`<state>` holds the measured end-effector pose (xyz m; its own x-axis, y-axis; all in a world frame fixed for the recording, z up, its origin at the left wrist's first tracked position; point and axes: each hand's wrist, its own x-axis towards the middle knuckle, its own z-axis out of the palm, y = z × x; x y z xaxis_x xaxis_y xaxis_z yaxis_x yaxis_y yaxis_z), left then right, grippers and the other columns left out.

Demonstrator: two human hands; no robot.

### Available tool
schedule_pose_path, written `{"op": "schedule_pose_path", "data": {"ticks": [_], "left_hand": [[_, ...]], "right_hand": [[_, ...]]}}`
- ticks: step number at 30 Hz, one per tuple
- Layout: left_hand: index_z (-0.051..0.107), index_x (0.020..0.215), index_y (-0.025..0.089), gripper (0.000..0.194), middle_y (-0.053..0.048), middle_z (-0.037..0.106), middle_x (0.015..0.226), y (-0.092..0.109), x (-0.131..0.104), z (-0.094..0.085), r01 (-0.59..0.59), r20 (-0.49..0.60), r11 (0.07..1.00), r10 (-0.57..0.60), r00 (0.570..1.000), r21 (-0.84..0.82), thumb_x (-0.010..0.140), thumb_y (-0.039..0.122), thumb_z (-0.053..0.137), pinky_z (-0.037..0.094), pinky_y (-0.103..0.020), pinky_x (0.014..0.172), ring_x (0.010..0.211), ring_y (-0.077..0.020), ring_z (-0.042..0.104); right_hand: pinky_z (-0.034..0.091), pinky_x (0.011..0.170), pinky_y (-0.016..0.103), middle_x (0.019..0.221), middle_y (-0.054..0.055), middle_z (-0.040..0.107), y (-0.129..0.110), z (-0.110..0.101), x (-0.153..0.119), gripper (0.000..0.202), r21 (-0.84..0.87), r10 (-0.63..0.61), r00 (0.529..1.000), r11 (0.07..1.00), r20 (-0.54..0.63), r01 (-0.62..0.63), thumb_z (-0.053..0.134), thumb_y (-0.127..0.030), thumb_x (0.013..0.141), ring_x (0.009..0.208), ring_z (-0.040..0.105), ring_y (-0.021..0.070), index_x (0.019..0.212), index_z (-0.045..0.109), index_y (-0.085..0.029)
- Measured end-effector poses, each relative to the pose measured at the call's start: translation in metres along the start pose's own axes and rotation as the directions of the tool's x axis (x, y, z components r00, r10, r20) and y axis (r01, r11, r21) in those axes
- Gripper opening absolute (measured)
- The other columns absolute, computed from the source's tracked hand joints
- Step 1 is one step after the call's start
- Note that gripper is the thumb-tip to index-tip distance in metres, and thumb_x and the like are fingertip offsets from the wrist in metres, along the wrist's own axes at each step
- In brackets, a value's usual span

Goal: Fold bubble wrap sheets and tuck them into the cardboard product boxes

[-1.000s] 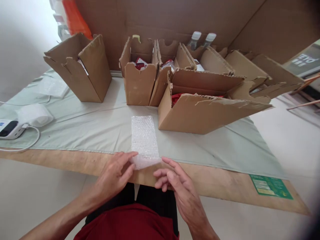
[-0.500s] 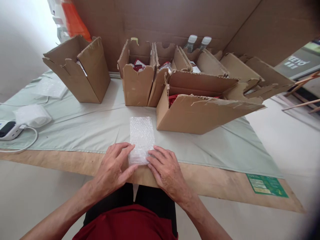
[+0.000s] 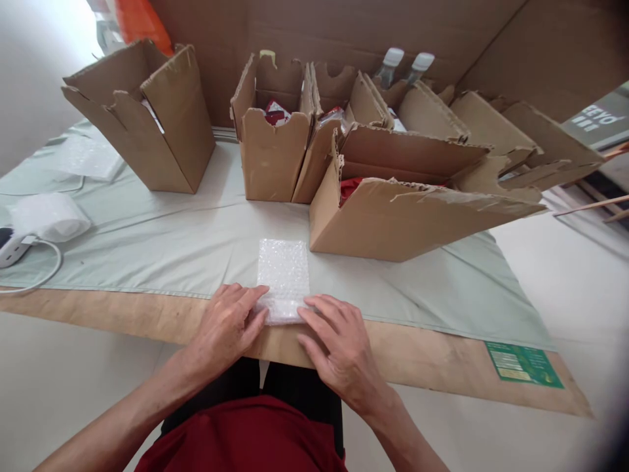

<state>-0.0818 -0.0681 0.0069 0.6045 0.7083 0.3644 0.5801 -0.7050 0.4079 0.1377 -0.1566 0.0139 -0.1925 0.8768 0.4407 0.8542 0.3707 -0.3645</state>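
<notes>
A strip of clear bubble wrap (image 3: 284,269) lies on the pale green cloth (image 3: 162,242) at the near edge of the wooden table (image 3: 422,357). Its near end is rolled or folded into a thick bundle. My left hand (image 3: 227,324) presses on the left side of that bundle with flat fingers. My right hand (image 3: 337,344) presses on the right side, fingertips on the roll. Whatever is inside the roll is hidden.
Several open cardboard boxes stand behind: one at far left (image 3: 147,111), a pair in the middle (image 3: 272,147), a wide low one (image 3: 407,210) just right of the wrap. Two capped bottles (image 3: 393,62) stand at the back. A white roll (image 3: 46,216) and cable lie left.
The flat part of the bubble wrap has grown shorter as its near end was rolled away from me. Both hands moved from pinching the edge to lying flat on the roll.
</notes>
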Motion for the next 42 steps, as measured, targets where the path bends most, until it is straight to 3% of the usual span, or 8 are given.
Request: {"op": "schedule_pose_path", "data": {"ticks": [7, 15, 21, 25, 30, 34, 38, 42], "left_hand": [[0.059, 0.126, 0.015, 0.028, -0.017, 0.063, 0.126, 0.011, -0.015, -0.011, -0.101, -0.007, 0.995, 0.101, 0.995, -0.01, 0.099, 0.022, 0.059, 0.049, -0.047, 0.097, 0.116, -0.0302, 0.057], [0.059, 0.125, 0.018, 0.026, -0.006, 0.072, 0.092, 0.0, 0.004, -0.007, -0.09, 0.072, 0.991, 0.097, 0.993, -0.102, 0.1, 0.017, 0.051, 0.052, -0.042, 0.083, 0.089, -0.024, 0.062], [0.06, 0.127, 0.019, 0.028, -0.013, 0.067, 0.119, -0.003, 0.005, -0.005, -0.049, -0.013, 0.999, 0.049, 0.999, -0.02, 0.1, 0.023, 0.054, 0.052, -0.045, 0.092, 0.108, -0.0279, 0.063], [0.057, 0.129, 0.019, 0.031, -0.01, 0.068, 0.111, 0.002, -0.011, -0.01, -0.102, 0.013, 0.987, 0.104, 0.994, -0.123, 0.099, 0.019, 0.056, 0.051, -0.044, 0.092, 0.105, -0.0258, 0.061], [0.057, 0.129, 0.016, 0.03, -0.011, 0.069, 0.108, -0.004, 0.0, -0.003, -0.035, 0.031, 0.995, 0.038, 0.999, -0.093, 0.099, 0.019, 0.053, 0.053, -0.046, 0.088, 0.1, -0.0265, 0.063], [0.06, 0.128, 0.019, 0.031, -0.013, 0.066, 0.116, -0.002, -0.003, -0.004, 0.119, -0.06, 0.979, -0.13, 0.99, -0.164, 0.1, 0.029, 0.054, 0.056, -0.048, 0.091, 0.106, -0.0277, 0.064], [0.054, 0.137, 0.026, 0.04, -0.008, 0.067, 0.114, 0.012, -0.029, -0.012, 0.414, 0.034, 0.747, -0.466, 0.884, -0.521, 0.099, 0.035, 0.058, 0.061, -0.04, 0.089, 0.102, -0.0215, 0.069], [0.038, 0.152, 0.022, 0.07, -0.014, 0.07, 0.126, 0.026, -0.036, -0.009, 0.502, 0.283, 0.324, -0.535, 0.796, -0.802, 0.092, 0.042, 0.068, 0.061, -0.043, 0.095, 0.111, -0.0262, 0.072]], "right_hand": [[0.044, 0.101, 0.047, 0.115, 0.007, 0.076, 0.005, 0.002, 0.005, 0.023, 0.073, 0.01, 0.996, 0.997, 0.091, -0.017, 0.056, -0.013, 0.1, 0.125, 0.06, 0.0283, 0.121, 0.064, -0.019], [0.048, 0.098, 0.05, 0.132, 0.017, 0.066, -0.004, -0.009, 0.002, 0.037, -0.025, 0.044, 0.995, 0.999, 0.088, -0.041, 0.06, -0.025, 0.098, 0.121, 0.059, 0.0314, 0.134, 0.059, -0.017], [0.047, 0.098, 0.046, 0.112, 0.009, 0.075, 0.004, 0.003, 0.022, 0.025, 0.051, 0.009, 0.996, 0.999, 0.094, -0.014, 0.055, -0.017, 0.1, 0.111, 0.064, 0.0264, 0.119, 0.07, -0.021], [0.05, 0.095, 0.043, 0.108, 0.007, 0.077, 0.003, -0.005, 0.023, 0.028, 0.2, 0.083, 0.977, 0.972, 0.198, -0.123, 0.053, -0.02, 0.102, 0.102, 0.067, 0.0232, 0.125, 0.068, -0.023], [0.047, 0.102, 0.05, 0.133, 0.015, 0.068, -0.003, -0.002, 0.017, 0.035, 0.071, 0.045, 0.99, 0.996, 0.135, -0.055, 0.06, -0.029, 0.099, 0.123, 0.059, 0.0307, 0.132, 0.063, -0.019], [0.047, 0.1, 0.048, 0.12, 0.01, 0.074, 0.002, 0.012, 0.021, 0.027, 0.02, 0.007, 0.992, 1.0, 0.125, -0.009, 0.059, -0.022, 0.099, 0.117, 0.063, 0.0285, 0.124, 0.069, -0.022], [0.051, 0.093, 0.045, 0.107, 0.008, 0.078, 0.002, 0.017, 0.024, 0.023, 0.171, 0.179, 0.982, 0.971, -0.065, -0.166, 0.058, -0.025, 0.101, 0.105, 0.068, 0.0256, 0.119, 0.071, -0.024], [0.051, 0.096, 0.044, 0.107, 0.007, 0.077, -0.013, 0.011, 0.02, 0.02, 0.329, 0.203, 0.979, 0.927, -0.034, -0.181, 0.061, -0.023, 0.098, 0.105, 0.068, 0.0241, 0.116, 0.07, -0.024]]}}
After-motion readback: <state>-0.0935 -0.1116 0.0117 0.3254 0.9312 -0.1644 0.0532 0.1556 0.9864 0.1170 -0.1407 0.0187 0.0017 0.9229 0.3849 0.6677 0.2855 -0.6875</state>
